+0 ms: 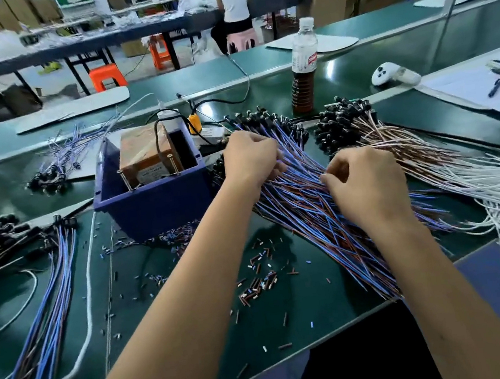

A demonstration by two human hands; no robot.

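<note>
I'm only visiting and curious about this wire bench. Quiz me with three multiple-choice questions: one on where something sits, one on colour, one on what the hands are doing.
1. Where does the blue bin stand relative to the wire bundle under the hands?
A) to its left
B) to its right
C) on top of it

2. What colours are the wires in that bundle?
A) green and yellow
B) blue and brown
C) all white

3. What are the left hand and right hand doing?
A) both hang idle off the table
B) both curl their fingers into the wires
C) one holds a bottle

Answers:
1 A, the bin's wall sits just left of the bundle.
2 B, blue and brown strands lie mixed together.
3 B, the fingers of both hands are curled into the bundle.
</note>
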